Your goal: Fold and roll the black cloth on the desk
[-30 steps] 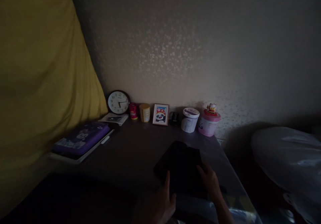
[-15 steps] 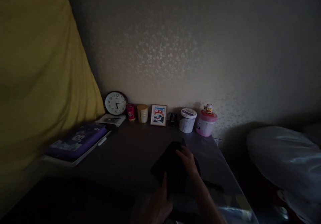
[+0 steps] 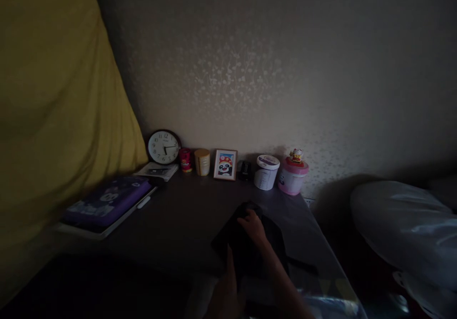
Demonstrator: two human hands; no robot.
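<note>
Evidently, the black item lies beneath both hands.

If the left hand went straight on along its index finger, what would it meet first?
The black item: the left hand seems already at or over its edge. Beyond, probably the frame, though depth is unclear.

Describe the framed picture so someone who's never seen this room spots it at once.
Find the patterned wall, then the far edge of the table beneath it. Around the middle of that edge, between a yellowish canister and a small black object, stands the framed picture. Unlike those two, it is a flat rectangle showing a cartoon panda in a red hat.
</note>
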